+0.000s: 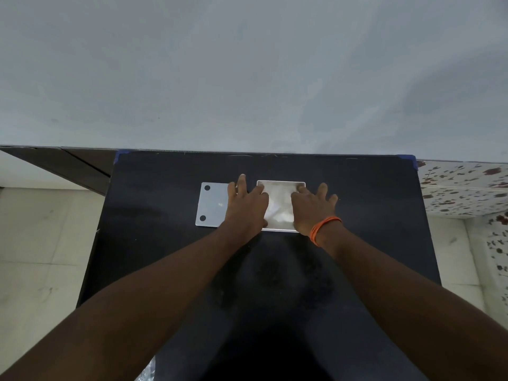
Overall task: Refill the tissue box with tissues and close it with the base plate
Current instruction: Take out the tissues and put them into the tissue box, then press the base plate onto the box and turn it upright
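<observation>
- While both hands press down into the open tissue box [281,183], the left hand [247,206] lies flat with fingers spread, gripping nothing; its fingertips reach the box's far left corner and its thumb sits at the near left edge.
- Right hand [312,207] is likewise flat and spread, grasping nothing, palm over the right part of the box; its outer fingers extend past the box's right edge onto the worktop [357,243].
- Orange thread band [324,228] circles the right wrist.
- Tissues [279,207] show as a white, crumpled mass between the two hands, lying inside the box and filling it to about rim level.
- Tissue box is white, rectangular, resting open side up on the worktop, slightly right of centre, toward the far edge.
- Base plate [211,204] lies flat on the worktop just beside the box to its left, separate from it; the left hand covers its right portion. Two dark round pads are visible at its left corners.
- Worktop is black, with blue tape on both far corners [409,159].
- Grey wall [247,64] rises behind the worktop; pale tiled floor [41,243] lies to either side.
</observation>
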